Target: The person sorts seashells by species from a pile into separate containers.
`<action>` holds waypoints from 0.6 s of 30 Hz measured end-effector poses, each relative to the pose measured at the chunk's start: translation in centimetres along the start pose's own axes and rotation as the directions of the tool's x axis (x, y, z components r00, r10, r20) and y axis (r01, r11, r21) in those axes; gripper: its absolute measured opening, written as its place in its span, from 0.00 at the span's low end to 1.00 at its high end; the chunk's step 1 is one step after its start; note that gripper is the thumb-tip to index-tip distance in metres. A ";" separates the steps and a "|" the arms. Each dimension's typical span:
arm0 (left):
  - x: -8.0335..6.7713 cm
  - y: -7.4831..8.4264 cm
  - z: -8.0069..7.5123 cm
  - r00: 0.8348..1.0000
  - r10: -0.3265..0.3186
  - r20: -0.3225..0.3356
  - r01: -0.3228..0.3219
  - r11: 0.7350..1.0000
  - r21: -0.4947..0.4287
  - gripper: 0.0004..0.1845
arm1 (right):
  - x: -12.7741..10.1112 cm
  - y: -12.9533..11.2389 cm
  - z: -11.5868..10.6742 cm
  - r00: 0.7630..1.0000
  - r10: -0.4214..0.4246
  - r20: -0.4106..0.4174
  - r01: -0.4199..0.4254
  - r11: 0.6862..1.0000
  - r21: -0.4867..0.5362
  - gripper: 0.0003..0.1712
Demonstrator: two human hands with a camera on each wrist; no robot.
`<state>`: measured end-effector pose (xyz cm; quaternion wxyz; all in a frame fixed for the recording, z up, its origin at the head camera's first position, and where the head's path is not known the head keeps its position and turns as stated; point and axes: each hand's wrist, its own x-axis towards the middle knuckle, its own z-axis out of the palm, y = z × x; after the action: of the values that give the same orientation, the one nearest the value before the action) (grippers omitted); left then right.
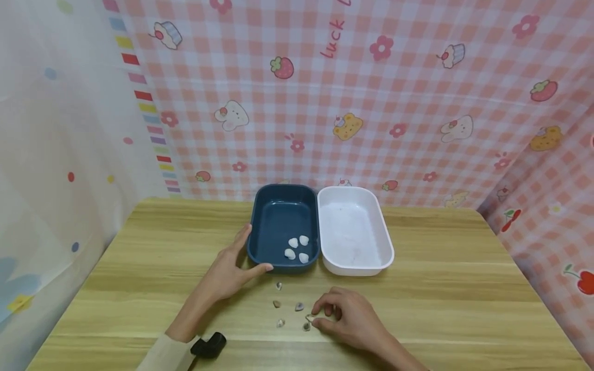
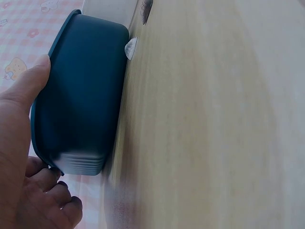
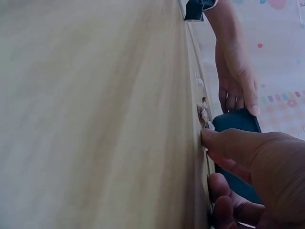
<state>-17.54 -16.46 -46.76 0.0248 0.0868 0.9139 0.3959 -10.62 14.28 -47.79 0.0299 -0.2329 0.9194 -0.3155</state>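
My left hand [image 1: 227, 270] holds the dark blue tray [image 1: 260, 226] at its near left corner, with the thumb on the front rim and the fingers along the left side. In the left wrist view the thumb presses on the rim of the blue tray [image 2: 86, 90]. Several white seashells [image 1: 303, 257] lie inside it, toward the front right. My right hand [image 1: 350, 317] pinches a small seashell [image 1: 310, 318] between thumb and index finger, low over the table. Close around it lie several small brownish-grey seashells, one [image 1: 306, 326] just below the fingertips and another [image 1: 299, 306] to the left.
A white tray [image 1: 355, 232] stands against the blue one's right side, with no shells visible in it. Both sit on a wood-grain table [image 1: 441, 288] in front of a pink checked cloth [image 1: 315, 103]. A black strap device [image 1: 209, 345] is at my left wrist.
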 end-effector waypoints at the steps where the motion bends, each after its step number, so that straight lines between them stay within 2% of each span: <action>1: 0.0 0.0 0.0 1.000 0.001 0.000 -0.001 1.000 0.000 0.62 | 0.0 -0.1 0.0 1.000 0.003 -0.001 -0.003 1.000 -0.005 0.07; 9: 0.0 0.0 -0.1 1.000 0.008 0.003 -0.008 1.000 -0.007 0.62 | 0.2 -0.4 -0.1 0.999 0.010 0.036 -0.011 1.000 0.015 0.07; 18: 0.0 0.1 -0.1 1.000 -0.004 0.011 0.004 1.000 -0.001 0.62 | 0.2 -0.2 -0.2 0.999 -0.034 0.017 0.034 0.999 0.040 0.07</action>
<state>-17.50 -16.46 -46.60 0.0309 0.0871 0.9136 0.3959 -10.74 14.19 -47.48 0.0375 -0.2506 0.9085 -0.3322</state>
